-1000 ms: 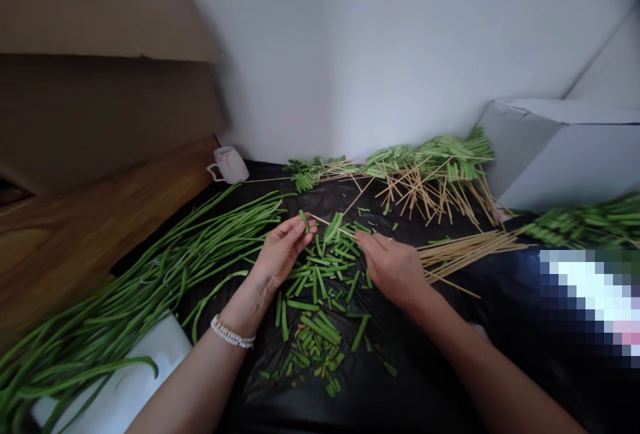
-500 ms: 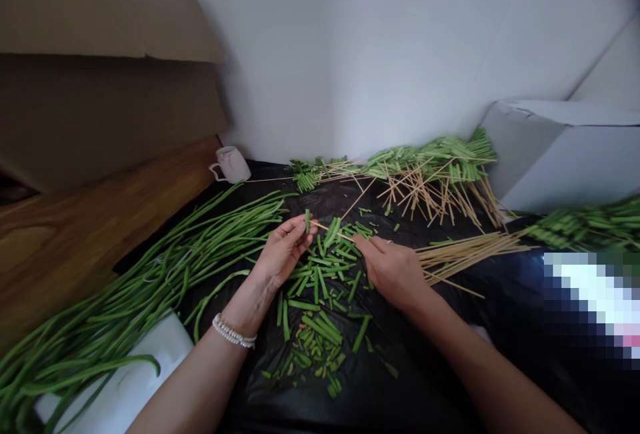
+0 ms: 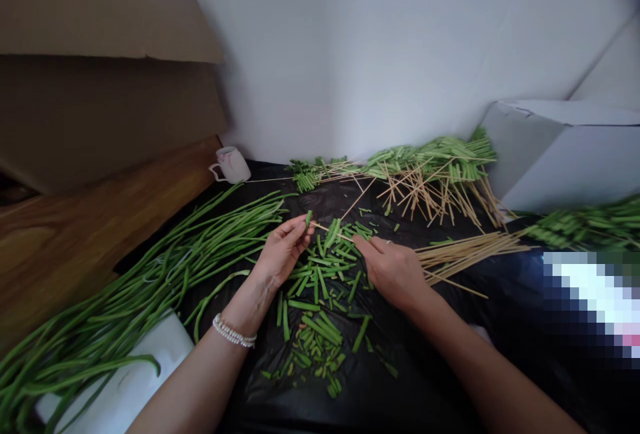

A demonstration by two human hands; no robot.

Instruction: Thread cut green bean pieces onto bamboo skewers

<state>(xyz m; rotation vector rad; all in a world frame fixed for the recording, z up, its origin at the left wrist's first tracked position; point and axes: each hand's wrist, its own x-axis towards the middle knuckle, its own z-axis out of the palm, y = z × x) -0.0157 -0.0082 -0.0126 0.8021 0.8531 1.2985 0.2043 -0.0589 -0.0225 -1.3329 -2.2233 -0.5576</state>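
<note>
Between the thumb and fingers of my left hand (image 3: pixel 285 247) is a short cut piece of long bean (image 3: pixel 309 218), at the tip of a thin wooden skewer (image 3: pixel 320 226). My right hand (image 3: pixel 390 264) grips that skewer from the other side. Several bean pieces (image 3: pixel 332 234) are threaded side by side on it, between the two hands. Beneath the hands, loose cut bean pieces (image 3: pixel 320 281) lie scattered on the black plastic sheet (image 3: pixel 400 367), with small end bits nearer me.
Whole long beans (image 3: pixel 200 247) lie at left, partly over a white box (image 3: pixel 150 361). Bare skewers (image 3: pixel 470 251) lie right of my hand. Threaded bean skewers (image 3: pixel 430 161) are piled against the wall, near a white mug (image 3: pixel 233 165). Cardboard (image 3: pixel 110 107) stands left, a pale box (image 3: pixel 550 147) right.
The bean piece in my left fingers has tilted slightly at the skewer tip. My right hand and the threaded pieces have hardly moved.
</note>
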